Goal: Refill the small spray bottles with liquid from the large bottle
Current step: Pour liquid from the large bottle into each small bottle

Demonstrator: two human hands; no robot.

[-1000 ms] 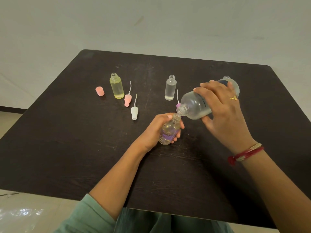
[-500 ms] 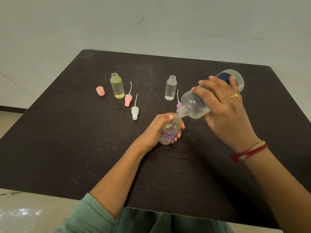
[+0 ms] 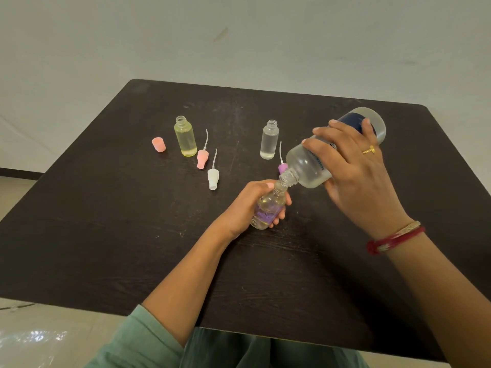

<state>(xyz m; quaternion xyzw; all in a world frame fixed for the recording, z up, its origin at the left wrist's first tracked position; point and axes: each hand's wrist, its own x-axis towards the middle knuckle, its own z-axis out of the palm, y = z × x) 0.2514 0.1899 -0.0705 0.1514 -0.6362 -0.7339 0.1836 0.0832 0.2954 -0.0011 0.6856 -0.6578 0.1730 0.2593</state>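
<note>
Large clear plastic bottle (image 3: 305,166), right hand (image 3: 353,176) fingers wrapped round: neck slants down-left onto mouth of small purple-tinted bottle (image 3: 268,208), left hand (image 3: 244,205) fingers curled round it.

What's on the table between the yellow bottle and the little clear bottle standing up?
In the head view, a pink spray top and a white spray top lie there, closer to the yellow bottle than the clear bottle.

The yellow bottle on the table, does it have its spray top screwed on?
No, the yellow bottle stands with its threaded neck open, and a pink spray top lies beside it on the table.
</note>
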